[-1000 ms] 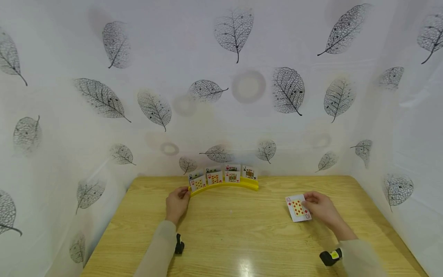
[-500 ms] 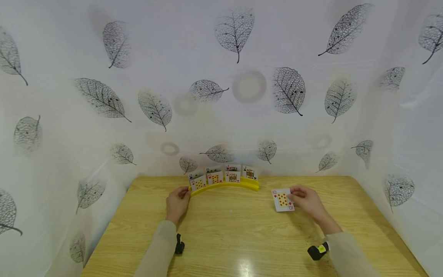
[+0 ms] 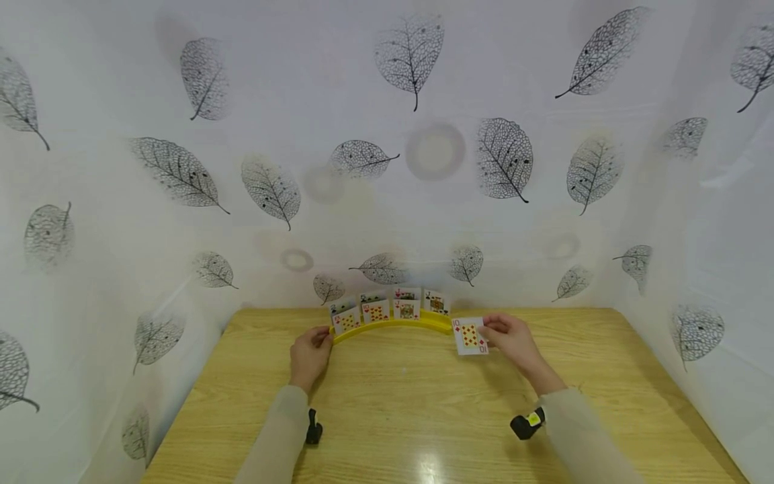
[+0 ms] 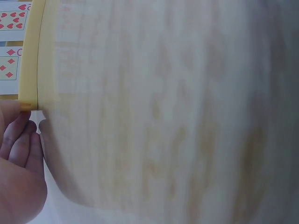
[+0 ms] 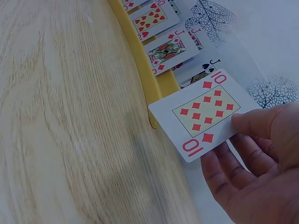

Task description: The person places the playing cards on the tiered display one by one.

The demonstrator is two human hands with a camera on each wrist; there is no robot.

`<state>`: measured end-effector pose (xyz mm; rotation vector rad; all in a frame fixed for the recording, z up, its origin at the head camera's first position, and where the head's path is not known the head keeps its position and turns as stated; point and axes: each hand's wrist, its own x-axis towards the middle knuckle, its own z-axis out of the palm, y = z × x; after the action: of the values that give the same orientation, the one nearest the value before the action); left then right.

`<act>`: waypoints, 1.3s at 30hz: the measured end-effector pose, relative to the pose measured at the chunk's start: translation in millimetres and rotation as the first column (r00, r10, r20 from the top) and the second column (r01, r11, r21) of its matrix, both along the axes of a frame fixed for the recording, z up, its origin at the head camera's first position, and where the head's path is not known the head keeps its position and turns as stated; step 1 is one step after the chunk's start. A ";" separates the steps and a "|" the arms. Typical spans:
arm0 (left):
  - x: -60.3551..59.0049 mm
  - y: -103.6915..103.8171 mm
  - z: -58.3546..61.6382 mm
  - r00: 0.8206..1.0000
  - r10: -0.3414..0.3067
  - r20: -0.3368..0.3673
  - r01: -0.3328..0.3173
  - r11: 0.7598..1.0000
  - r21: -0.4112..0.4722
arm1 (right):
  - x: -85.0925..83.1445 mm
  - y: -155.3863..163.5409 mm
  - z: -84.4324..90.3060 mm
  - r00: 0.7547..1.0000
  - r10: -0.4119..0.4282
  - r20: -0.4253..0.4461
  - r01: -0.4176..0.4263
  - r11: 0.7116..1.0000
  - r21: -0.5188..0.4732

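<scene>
A curved yellow card holder (image 3: 387,324) stands at the back of the table, with several playing cards upright in two rows. Its front row shows a diamond card (image 3: 347,320), a ten of hearts (image 3: 375,311) and a jack of diamonds (image 5: 167,52); a jack of spades (image 3: 437,303) is in the back row at the right. My left hand (image 3: 311,356) pinches the holder's left end between thumb and fingers. With my right hand (image 3: 512,344) I pinch a ten of diamonds (image 5: 205,111), thumb on its face, fingers behind. In the head view this card overlaps the holder's right end.
Under the hands is a wood-grain table (image 3: 393,403). A white curtain with leaf prints (image 3: 387,222) closes off the back and both sides, right behind the card holder. Each wrist wears a small black camera, such as the right one (image 3: 527,423).
My right hand has carried the ten of diamonds left and away from me, up to the holder's right end. My left hand has stayed at the holder's left end.
</scene>
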<state>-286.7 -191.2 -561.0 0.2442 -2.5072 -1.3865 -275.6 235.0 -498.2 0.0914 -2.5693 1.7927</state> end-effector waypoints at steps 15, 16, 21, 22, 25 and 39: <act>0.2 0.8 0.0 1.000 0.006 0.024 -0.007 1.000 0.014 | -21.9 -28.6 -5.7 0.998 -0.040 -0.048 0.036 0.996 -0.086; 0.1 0.8 0.0 1.000 0.007 0.026 -0.007 1.000 0.014 | -23.1 -29.8 -6.3 0.998 -0.038 -0.057 0.033 0.995 -0.092; 0.0 1.2 0.6 1.000 0.007 0.031 -0.007 1.000 0.015 | -26.9 -37.0 -9.4 0.993 -0.032 -0.116 0.014 0.988 -0.151; 0.2 1.4 0.9 1.000 0.007 0.030 -0.008 1.000 0.016 | -27.5 -38.5 -9.8 0.992 -0.029 -0.123 0.009 0.987 -0.160; 0.6 1.5 1.3 1.000 0.008 0.026 -0.009 1.000 0.018 | -29.1 -43.0 -9.8 0.993 -0.038 -0.114 0.016 0.983 -0.182; -0.2 1.1 0.0 1.000 0.006 0.023 -0.006 1.000 0.014 | -33.1 -56.5 -9.9 0.993 -0.118 -0.025 0.114 0.987 -0.110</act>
<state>-286.9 -190.1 -561.0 0.2719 -2.5137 -1.4074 -308.7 178.6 -508.1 -0.0299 -2.3962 1.8681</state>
